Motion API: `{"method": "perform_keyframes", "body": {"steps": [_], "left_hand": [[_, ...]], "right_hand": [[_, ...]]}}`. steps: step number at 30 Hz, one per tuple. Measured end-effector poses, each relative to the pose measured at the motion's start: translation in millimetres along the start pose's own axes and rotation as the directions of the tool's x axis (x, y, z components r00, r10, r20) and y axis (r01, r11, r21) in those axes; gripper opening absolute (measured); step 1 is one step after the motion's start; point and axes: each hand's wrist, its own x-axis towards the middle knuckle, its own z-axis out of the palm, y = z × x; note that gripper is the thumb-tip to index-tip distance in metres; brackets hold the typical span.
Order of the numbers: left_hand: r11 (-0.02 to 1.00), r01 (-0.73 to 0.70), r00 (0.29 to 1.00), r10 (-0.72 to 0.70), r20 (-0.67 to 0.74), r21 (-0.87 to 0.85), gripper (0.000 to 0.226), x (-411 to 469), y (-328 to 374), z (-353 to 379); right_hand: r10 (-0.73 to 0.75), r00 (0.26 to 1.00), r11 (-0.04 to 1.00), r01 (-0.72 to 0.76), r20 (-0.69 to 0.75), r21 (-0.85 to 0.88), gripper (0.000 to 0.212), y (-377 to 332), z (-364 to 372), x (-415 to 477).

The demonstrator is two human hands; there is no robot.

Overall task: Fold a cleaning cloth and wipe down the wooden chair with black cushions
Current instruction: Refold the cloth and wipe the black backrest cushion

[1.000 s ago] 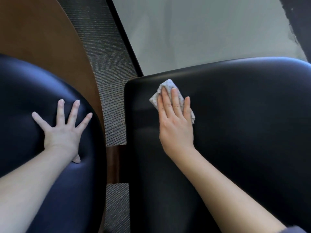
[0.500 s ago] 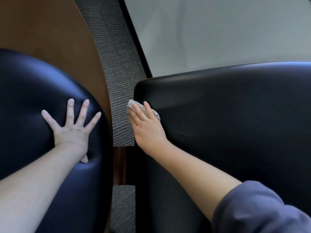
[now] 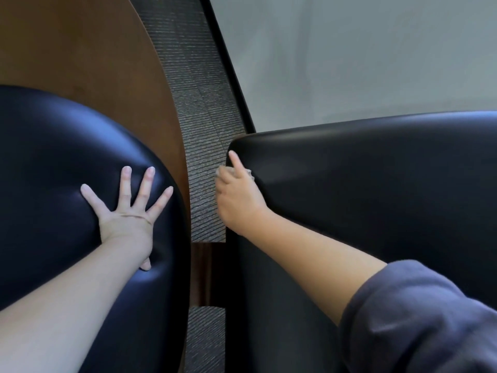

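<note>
Two black cushions fill the view. My left hand (image 3: 129, 211) lies flat with spread fingers on the left cushion (image 3: 53, 162). My right hand (image 3: 238, 197) sits at the upper left edge of the right cushion (image 3: 376, 197), curled over that edge with one finger pointing up along it. It grips the pale cleaning cloth (image 3: 249, 174), and only small bits of the cloth show around the hand. A dark wooden part of the chair (image 3: 202, 273) shows in the gap between the cushions.
A curved brown wooden surface (image 3: 94, 63) lies behind the left cushion. Grey ribbed carpet (image 3: 199, 109) runs through the narrow gap between the cushions. A black baseboard (image 3: 228, 63) and a pale wall (image 3: 349, 63) stand beyond the right cushion.
My right hand slid the cloth left across the right cushion's top and down over its left edge, hiding most of the cloth. My left hand stayed flat on the left cushion.
</note>
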Motion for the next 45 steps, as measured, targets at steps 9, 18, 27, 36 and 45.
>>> {"method": "perform_keyframes", "body": {"steps": [9, 18, 27, 36, 45], "left_hand": [[1.000, 0.002, 1.000, -0.002, 0.018, -0.001, 0.151, -1.0, 0.6, -0.7], [1.000, 0.025, 0.999, -0.025, 0.029, -0.001, 0.151, -9.2, 1.4, -3.8], [1.000, 0.015, 1.000, -0.015, 0.002, -0.002, 0.151, -14.9, -2.3, -3.3], [0.999, 0.036, 0.996, -0.036, -0.081, -0.004, 0.152, -22.4, -5.3, 5.7], [0.999, 0.007, 0.992, -0.011, -0.130, -0.035, 0.149, -18.8, -4.4, 9.9]], "right_hand": [[0.391, 0.919, 0.878, -0.359, -0.044, 0.316, 0.041, 65.6, -12.2, 8.4], [0.545, 0.835, 0.730, -0.518, 0.076, 0.446, 0.038, 113.9, -9.1, -47.5], [0.702, 0.711, 0.643, -0.658, 0.043, 0.392, 0.057, 137.8, 2.8, -116.5], [0.846, 0.532, 0.488, -0.805, 0.045, 0.339, 0.041, 172.0, 20.4, -203.0], [0.776, 0.629, 0.585, -0.746, 0.046, 0.319, 0.050, 165.0, 13.2, -147.0]]}}
